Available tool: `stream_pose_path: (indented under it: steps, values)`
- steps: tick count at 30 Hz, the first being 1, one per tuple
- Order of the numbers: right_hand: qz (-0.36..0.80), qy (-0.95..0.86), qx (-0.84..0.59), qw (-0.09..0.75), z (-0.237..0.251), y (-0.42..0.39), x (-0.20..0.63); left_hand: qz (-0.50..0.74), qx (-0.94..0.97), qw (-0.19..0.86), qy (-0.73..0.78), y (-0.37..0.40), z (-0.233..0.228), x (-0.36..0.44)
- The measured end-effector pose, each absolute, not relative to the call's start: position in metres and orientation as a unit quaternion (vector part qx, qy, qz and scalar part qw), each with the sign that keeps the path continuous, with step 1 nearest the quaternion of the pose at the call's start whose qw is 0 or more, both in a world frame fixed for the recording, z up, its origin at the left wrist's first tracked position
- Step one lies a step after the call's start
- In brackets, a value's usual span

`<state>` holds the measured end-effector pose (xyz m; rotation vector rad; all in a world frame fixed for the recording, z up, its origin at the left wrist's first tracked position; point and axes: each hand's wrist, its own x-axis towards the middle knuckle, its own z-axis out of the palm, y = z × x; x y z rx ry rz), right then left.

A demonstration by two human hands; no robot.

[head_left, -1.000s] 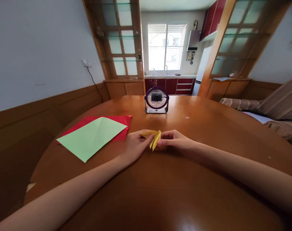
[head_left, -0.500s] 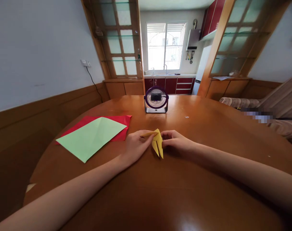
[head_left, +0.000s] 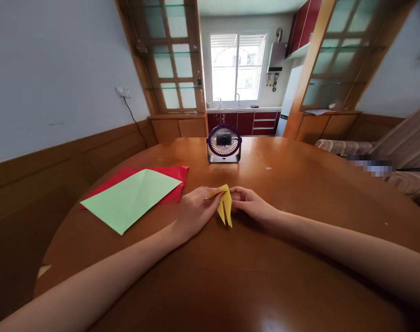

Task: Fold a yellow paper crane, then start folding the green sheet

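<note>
From the head camera, both bare forearms stretch out over the round, glossy brown wooden table [head_left: 299, 184] and meet near its middle. The left hand [head_left: 195, 210] is pinched on a small folded piece of yellow paper [head_left: 225, 208], thumb and fingertips closed on a thin flap that sticks out toward it. The right hand [head_left: 250, 204] grips the same yellow piece from the other side, fingers curled tight against its upper edge. So the folded yellow paper sits right between the two hands, touching both, its pointed tips hanging down toward the tabletop; whether those tips rest on the wood, I cannot tell.

Out beyond the left hand, on its outer side, a pale green paper sheet [head_left: 132, 198] lies flat with a crease across it, and it overlaps a red paper sheet [head_left: 175, 174] beneath, both well apart from the fingers. Straight ahead, past both hands, a small round purple desk fan [head_left: 224, 143] stands upright on the table, facing this way.
</note>
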<state>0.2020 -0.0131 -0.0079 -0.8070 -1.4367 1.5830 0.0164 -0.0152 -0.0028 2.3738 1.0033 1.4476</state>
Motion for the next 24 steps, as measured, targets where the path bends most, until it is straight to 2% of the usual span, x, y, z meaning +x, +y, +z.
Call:
stream_pose_path:
  steps: [4,12,16,21,24]
  values:
    - [0.632,-0.598,-0.301,0.390,-0.006,-0.018,0.199,0.488,0.802,0.099,0.329,-0.015,-0.005,0.017]
    - [0.622,-0.553,-0.356,0.426,-0.005,-0.021,0.200,0.502,0.775,0.155,0.351,-0.019,-0.002,0.021]
    - [0.630,-0.555,-0.347,0.418,-0.002,-0.020,0.200,0.524,0.711,0.243,0.401,-0.015,0.000,0.022]
    - [0.637,-0.607,-0.365,0.306,-0.001,-0.020,0.204,0.547,0.622,0.364,0.427,-0.006,0.000,0.022]
    - [0.612,-0.618,-0.369,0.329,-0.004,-0.019,0.204,0.529,0.598,0.449,0.401,-0.006,0.001,0.023]
